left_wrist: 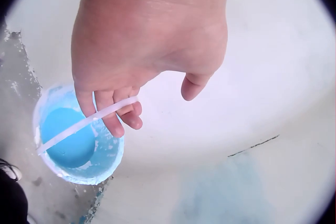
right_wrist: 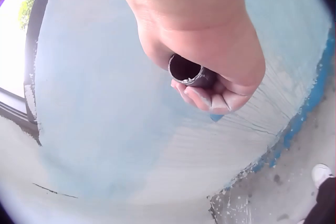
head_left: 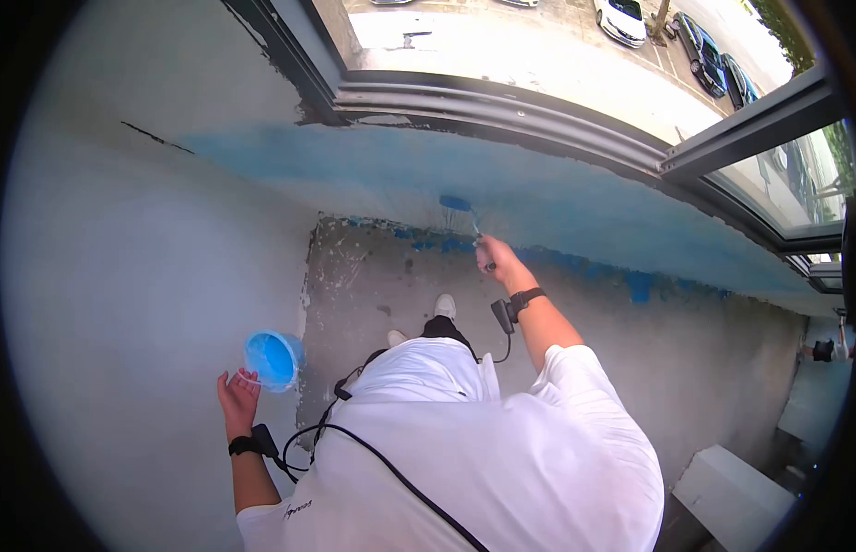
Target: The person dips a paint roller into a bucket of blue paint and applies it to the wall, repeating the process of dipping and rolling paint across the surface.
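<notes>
A small bucket (head_left: 273,360) of bright blue paint (left_wrist: 68,137) hangs from its pale plastic handle (left_wrist: 86,122). The fingers of my left hand (head_left: 238,397) (left_wrist: 149,40) curl around that handle, with the thumb held apart. My right hand (head_left: 498,258) (right_wrist: 210,61) grips the dark hollow handle (right_wrist: 191,71) of a paint roller. The blue roller head (head_left: 455,202) lies against the lower wall (head_left: 391,175), beside pale streaks. In the right wrist view the hand hides nearly all of the roller head.
A grey-framed window (head_left: 502,106) runs above the painted wall, with parked cars (head_left: 621,20) outside. Blue paint marks the edge of the grey floor (head_left: 373,276). A white box-like object (head_left: 734,497) stands at the lower right. A cable (head_left: 400,474) crosses the person's white shirt.
</notes>
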Demonstrator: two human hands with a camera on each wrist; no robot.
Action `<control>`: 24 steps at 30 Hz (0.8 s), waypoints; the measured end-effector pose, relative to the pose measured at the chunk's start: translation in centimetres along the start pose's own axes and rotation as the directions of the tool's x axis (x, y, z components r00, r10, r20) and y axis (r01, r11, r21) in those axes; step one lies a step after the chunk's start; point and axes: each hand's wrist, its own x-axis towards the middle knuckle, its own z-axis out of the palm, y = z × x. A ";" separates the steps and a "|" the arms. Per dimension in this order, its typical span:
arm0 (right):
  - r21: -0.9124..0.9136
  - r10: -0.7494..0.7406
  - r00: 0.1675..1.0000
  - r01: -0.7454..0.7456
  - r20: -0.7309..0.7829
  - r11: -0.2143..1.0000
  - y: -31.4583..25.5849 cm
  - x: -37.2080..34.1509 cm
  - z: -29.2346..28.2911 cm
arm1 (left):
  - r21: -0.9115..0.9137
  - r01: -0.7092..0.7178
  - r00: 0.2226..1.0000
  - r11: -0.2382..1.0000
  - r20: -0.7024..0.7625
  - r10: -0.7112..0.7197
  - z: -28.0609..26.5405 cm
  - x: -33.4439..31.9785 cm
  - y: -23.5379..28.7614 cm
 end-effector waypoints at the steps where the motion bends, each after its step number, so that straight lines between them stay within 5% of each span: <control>1: 0.023 0.022 0.998 -0.024 0.065 0.999 0.0 -0.6 -0.5 | 0.008 0.010 1.000 1.000 0.006 -0.010 0.3 0.7 0.1; 6: -0.021 -0.007 0.994 0.010 0.107 1.000 0.7 -5.6 -1.5 | 0.037 0.085 0.990 0.996 0.114 -0.088 1.8 3.8 0.9; 13: -0.393 -0.225 0.974 0.201 -0.016 0.897 2.4 -11.7 0.4 | 0.320 0.105 0.924 0.942 0.318 -0.211 4.7 10.0 -0.1; 15: -0.621 -0.282 0.959 0.202 -0.032 0.758 2.7 -12.8 1.0 | 0.347 0.098 0.910 0.933 0.348 -0.224 5.7 11.5 -1.2; 19: -0.698 -0.318 0.948 0.224 -0.006 0.680 3.6 -11.2 0.0 | 0.389 0.074 0.875 0.918 0.416 -0.247 7.1 14.4 -4.0; 21: -0.739 -0.453 0.885 0.376 0.108 0.559 4.3 -10.1 -1.2 | 0.384 0.099 0.863 0.918 0.427 -0.271 7.8 15.6 -5.9; 24: -0.819 -0.482 0.859 0.396 0.171 0.415 4.3 -7.7 -2.0 | 0.372 0.117 0.847 0.921 0.446 -0.288 10.2 16.1 -8.4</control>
